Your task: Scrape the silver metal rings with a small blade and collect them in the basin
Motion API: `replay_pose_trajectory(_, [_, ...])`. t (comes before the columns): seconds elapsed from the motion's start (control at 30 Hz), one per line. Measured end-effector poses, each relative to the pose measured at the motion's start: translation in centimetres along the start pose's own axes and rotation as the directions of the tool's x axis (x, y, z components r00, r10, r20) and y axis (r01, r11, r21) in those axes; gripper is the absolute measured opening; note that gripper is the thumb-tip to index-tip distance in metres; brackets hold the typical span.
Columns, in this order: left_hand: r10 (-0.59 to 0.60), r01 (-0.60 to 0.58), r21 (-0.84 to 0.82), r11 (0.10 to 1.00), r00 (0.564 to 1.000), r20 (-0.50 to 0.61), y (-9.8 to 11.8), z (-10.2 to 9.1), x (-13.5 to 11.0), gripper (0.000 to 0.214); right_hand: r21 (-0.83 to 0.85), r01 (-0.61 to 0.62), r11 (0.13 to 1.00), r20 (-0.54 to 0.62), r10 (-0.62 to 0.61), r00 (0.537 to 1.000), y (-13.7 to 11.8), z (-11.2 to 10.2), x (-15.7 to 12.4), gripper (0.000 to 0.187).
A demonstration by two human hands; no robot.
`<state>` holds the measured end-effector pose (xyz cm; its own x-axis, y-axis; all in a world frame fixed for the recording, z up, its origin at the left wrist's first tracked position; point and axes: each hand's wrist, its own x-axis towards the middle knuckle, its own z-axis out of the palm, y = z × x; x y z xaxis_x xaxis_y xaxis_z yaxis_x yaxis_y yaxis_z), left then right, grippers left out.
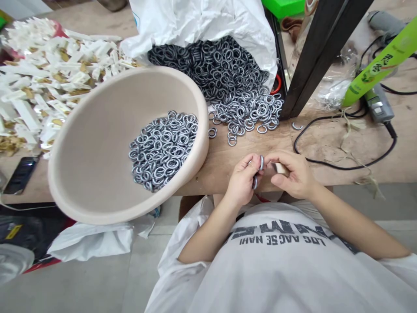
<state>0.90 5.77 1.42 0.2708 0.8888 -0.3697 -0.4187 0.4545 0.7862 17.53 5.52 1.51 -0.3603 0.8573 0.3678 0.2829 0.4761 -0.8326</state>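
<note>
Wooden bench [234, 167] runs under the hands I watch from far off through the head camera. At the middle, the left hand [241, 180] is curled shut on at least two metal rings [261, 162], one showing above the fingers and one below. The right hand [293, 174] is close up against it, pinching a small pale block [280, 168]. I cannot tell what the block is, or if it touches the rings. The work I see is done by pinching with the fingers, and rings this small call for a firm hold.

Past the left hand sits a big tan bowl [91, 130], tilted at the bench edge, with a heap of shiny grey rings [163, 150] inside. Ahead of the hands, more shiny loose rings [247, 113] lie on the bench. Behind those, a white plastic sack [208, 17] spills dark rings [208, 65]. Well past the right hand lies a black cord [339, 165].
</note>
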Motion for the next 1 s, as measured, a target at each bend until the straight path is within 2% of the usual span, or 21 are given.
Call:
replay_pose_trajectory(0.07, [0.032, -0.031, 0.027, 0.999, 0.999, -0.022, -0.2, -0.3, 0.0, 0.040, -0.052, -0.033, 0.998, 0.051, 0.036, 0.998, -0.7, -0.1, 0.1, 0.038])
replay_pose_trajectory(0.1, [0.042, -0.041, 0.041, 0.998, 0.999, -0.027, -0.3, -0.4, 0.0, 0.041, -0.096, -0.055, 0.994, 0.041, 0.059, 0.997, -0.9, -0.2, 0.1, 0.036])
replay_pose_trajectory(0.2, [0.072, -0.068, 0.098, 0.993, 0.997, -0.036, -0.3, -1.0, -0.1, 0.045, -0.209, -0.126, 0.970, -0.081, 0.111, 0.990, -1.3, -0.4, 0.0, 0.030])
replay_pose_trajectory(0.27, [0.095, -0.088, 0.134, 0.987, 0.995, -0.044, -0.2, -1.4, -0.2, 0.047, -0.244, -0.146, 0.959, -0.113, 0.121, 0.986, -1.3, -0.6, 0.0, 0.031])
replay_pose_trajectory(0.47, [0.130, -0.125, 0.183, 0.975, 0.991, -0.014, 0.3, -1.8, -0.4, 0.044, -0.285, -0.095, 0.954, 0.067, 0.119, 0.991, -1.7, -0.9, 0.2, 0.032])
replay_pose_trajectory(0.67, [0.114, -0.114, 0.191, 0.975, 0.993, 0.010, 0.4, -1.8, -0.5, 0.045, -0.220, -0.102, 0.970, 0.136, 0.134, 0.982, -1.9, -0.8, 0.5, 0.029])
replay_pose_trajectory(0.83, [0.028, -0.039, 0.119, 0.992, 0.996, 0.088, 0.7, -2.5, -0.3, 0.044, -0.029, -0.225, 0.974, 0.202, 0.226, 0.953, -1.5, -0.3, 1.6, 0.035])
replay_pose_trajectory(0.9, [0.008, -0.016, 0.083, 0.996, 0.995, 0.095, 0.8, -2.8, -0.4, 0.045, -0.044, -0.228, 0.973, 0.180, 0.232, 0.956, -1.2, -0.1, 2.6, 0.036])
replay_pose_trajectory(1.0, [-0.021, 0.007, 0.090, 0.996, 0.988, 0.154, 0.7, -3.0, -0.8, 0.044, -0.218, -0.207, 0.954, 0.051, 0.223, 0.973, -0.1, -0.1, 4.6, 0.034])
